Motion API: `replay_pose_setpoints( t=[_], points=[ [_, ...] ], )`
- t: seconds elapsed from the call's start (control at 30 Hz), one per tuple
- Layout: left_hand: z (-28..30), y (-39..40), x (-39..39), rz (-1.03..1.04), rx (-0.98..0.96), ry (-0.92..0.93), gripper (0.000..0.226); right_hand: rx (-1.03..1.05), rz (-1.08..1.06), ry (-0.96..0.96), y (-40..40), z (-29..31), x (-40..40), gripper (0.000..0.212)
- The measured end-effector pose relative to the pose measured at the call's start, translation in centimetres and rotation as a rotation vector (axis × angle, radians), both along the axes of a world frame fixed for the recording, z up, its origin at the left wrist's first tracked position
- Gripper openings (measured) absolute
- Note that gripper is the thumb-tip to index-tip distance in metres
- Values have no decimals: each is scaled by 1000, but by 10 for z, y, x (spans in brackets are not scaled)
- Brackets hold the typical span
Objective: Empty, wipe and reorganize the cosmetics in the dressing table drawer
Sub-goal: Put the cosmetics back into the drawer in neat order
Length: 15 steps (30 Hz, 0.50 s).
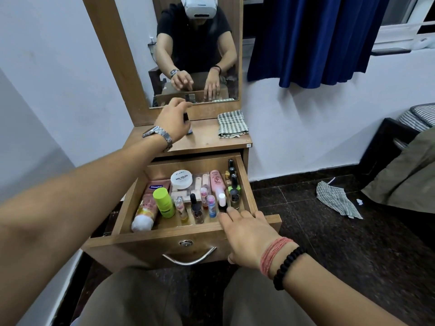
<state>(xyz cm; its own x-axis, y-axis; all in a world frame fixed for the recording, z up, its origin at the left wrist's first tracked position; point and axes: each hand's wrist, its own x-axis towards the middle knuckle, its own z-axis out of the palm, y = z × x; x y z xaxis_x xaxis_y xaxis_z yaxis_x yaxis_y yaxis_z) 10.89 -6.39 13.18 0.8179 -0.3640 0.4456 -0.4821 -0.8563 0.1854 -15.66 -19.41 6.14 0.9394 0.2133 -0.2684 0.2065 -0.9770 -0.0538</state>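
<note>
The wooden drawer [179, 238] is pulled out and holds several cosmetics: a pink tube [147, 208], a green bottle [163, 202], a white nail polish remover jar [181, 179], a pink bottle [217, 181] and several nail polish bottles. My left hand [173, 121] is over the dressing table top [204, 137], fingers around a small dark-capped bottle [187, 123] standing there. My right hand [244, 234] rests on the drawer's front right rim, fingertips touching a small white-capped bottle [222, 201]; it holds nothing.
A folded striped cloth [231, 124] lies on the table top at the right. The mirror [195, 50] stands behind it. A blue curtain [313, 38] hangs at the right. A crumpled cloth [336, 200] lies on the dark floor near a bed [404, 175].
</note>
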Motion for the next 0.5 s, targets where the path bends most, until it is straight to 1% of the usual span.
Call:
replay_pose_setpoints(
  t=[0.1,0.23,0.3,0.4,0.5],
  points=[
    [-2,2,15,33,72,74,59,6,3,-9,0,-1,0,76],
    [-6,2,22,45,159,78,56,-4,9,-12,-1,-1,0,77],
    [-7,2,22,45,120,46,48,-5,11,-13,-1,-2,0,76],
    [-6,4,20,34,13,18,25,-4,13,-14,-1,-3,0,75],
    [-5,7,13,13,16,27,11,3,14,-21,-2,-3,0,74]
  ],
)
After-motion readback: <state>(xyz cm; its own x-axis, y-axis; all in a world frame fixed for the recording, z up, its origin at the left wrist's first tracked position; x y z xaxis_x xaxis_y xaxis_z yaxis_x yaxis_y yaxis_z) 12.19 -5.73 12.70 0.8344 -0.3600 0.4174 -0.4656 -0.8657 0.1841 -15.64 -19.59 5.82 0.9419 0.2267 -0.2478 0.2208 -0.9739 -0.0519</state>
